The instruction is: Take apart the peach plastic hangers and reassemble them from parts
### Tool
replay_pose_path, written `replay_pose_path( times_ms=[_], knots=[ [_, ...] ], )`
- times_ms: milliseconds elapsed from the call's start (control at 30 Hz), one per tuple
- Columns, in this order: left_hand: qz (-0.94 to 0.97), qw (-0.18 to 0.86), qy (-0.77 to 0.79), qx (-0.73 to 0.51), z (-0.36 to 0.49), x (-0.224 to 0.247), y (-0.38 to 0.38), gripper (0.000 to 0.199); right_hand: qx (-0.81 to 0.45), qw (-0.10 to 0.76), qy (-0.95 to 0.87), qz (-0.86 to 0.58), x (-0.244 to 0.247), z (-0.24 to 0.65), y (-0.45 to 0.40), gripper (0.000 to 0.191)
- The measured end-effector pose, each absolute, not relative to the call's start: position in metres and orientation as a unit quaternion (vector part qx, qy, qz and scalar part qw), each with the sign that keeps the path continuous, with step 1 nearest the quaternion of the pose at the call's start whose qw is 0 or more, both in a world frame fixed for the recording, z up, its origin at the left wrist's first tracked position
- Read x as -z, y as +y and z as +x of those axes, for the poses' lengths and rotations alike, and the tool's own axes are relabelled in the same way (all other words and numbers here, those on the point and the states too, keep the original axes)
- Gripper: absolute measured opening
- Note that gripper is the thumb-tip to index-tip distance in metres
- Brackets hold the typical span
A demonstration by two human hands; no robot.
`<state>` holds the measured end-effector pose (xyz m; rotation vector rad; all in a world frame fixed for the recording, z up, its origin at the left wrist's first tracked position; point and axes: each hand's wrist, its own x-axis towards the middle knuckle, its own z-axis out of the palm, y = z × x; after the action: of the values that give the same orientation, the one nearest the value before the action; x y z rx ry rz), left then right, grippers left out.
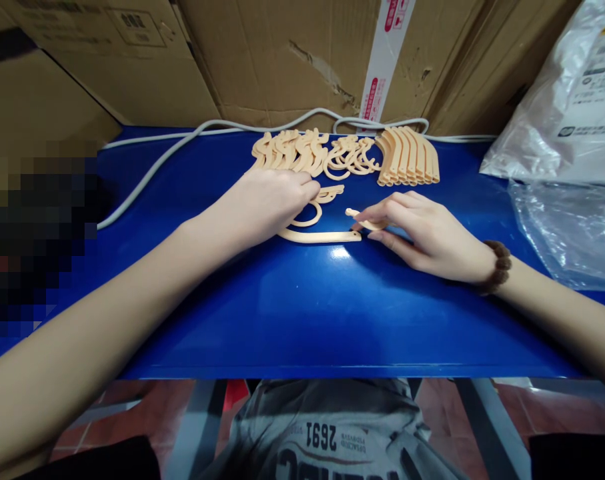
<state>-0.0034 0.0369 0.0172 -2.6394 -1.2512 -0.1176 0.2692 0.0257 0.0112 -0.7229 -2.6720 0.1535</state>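
My left hand [285, 200] is closed, reaching over the beige plastic parts; its fingertips are near a small flat slotted piece [332, 194], and what they pinch is hidden. Under and beside it lie a beige ring-shaped hook [309, 215] and a long curved arm piece [327, 237]. My right hand [407, 230] pinches a small beige piece [352, 213] just above the right end of that arm piece. Behind the hands are a row of curved pieces [289, 151], a heap of hooks [351, 157] and a neat stack of arm pieces [409, 157].
The blue table [302, 313] has a white cable [152, 177] along its back. Cardboard boxes [282, 60] stand behind it. Clear plastic bags [567, 100] lie at the right. A dark, partly pixelated object [37, 220] is at the left.
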Motion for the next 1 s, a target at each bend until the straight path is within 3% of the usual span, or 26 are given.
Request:
replay_pose_path(
  times_ms=[233,367,500,567,800,1000],
  knots=[
    [-0.892,0.116,-0.435,0.04,-0.004,-0.016,0.036,0.031,0.021,0.173,-0.931,-0.32,-0.012,0.272,0.028,0.047],
    [-0.876,0.073,-0.462,0.12,-0.005,-0.013,0.036,0.031,0.039,0.191,-0.929,-0.313,-0.011,0.275,0.034,0.046],
    [-0.89,-0.068,-0.396,0.217,0.001,-0.011,0.031,0.021,0.027,0.211,-0.929,-0.303,-0.01,0.277,0.037,0.041],
    [-0.895,-0.152,-0.345,0.24,0.005,-0.008,0.029,0.026,0.021,0.224,-0.931,-0.289,-0.01,0.277,0.037,0.04],
    [-0.908,-0.19,-0.339,0.158,0.004,0.009,0.034,0.041,-0.04,0.212,-0.919,-0.329,-0.01,0.276,0.034,0.041],
    [-0.923,-0.168,-0.319,0.136,0.005,0.008,0.032,0.033,-0.025,0.206,-0.925,-0.319,-0.009,0.276,0.034,0.033]
  ],
)
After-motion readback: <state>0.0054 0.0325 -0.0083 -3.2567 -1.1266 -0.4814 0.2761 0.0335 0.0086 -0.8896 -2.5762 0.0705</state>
